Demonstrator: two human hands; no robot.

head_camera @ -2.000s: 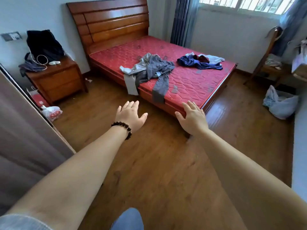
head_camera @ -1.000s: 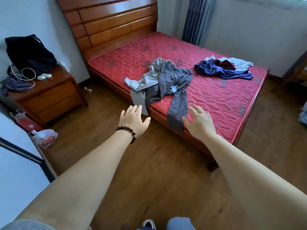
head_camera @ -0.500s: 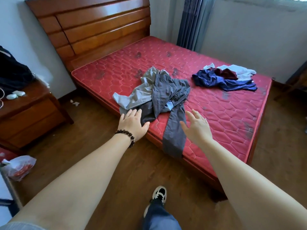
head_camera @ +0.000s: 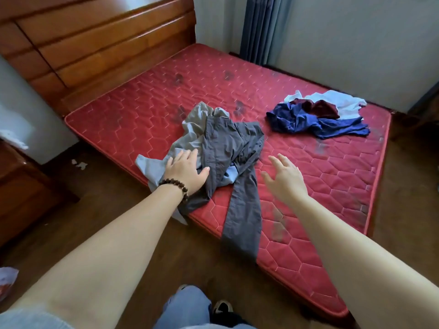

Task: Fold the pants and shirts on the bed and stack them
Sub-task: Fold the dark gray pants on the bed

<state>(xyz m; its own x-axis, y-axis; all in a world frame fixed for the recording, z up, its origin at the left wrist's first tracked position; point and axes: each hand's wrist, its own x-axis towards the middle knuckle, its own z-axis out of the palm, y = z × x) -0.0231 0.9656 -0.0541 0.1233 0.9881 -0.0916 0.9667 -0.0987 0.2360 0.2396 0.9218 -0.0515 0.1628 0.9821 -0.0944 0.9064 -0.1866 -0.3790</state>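
Grey pants (head_camera: pixel 237 162): soft, limp, light; one leg overhangs the bed (head_camera: pixel 332 186); best taken at the waistband.
Left hand (head_camera: pixel 185 173): flat, resting on the clothes.
Right hand (head_camera: pixel 285 179): spread, holding nothing.

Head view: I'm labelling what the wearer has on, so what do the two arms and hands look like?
Both forearms are bare. The left hand has a bracelet of dark brown round beads at its wrist; a light blue-grey sleeve edge shows at the upper arm. The right hand shows no ring, watch or glove.
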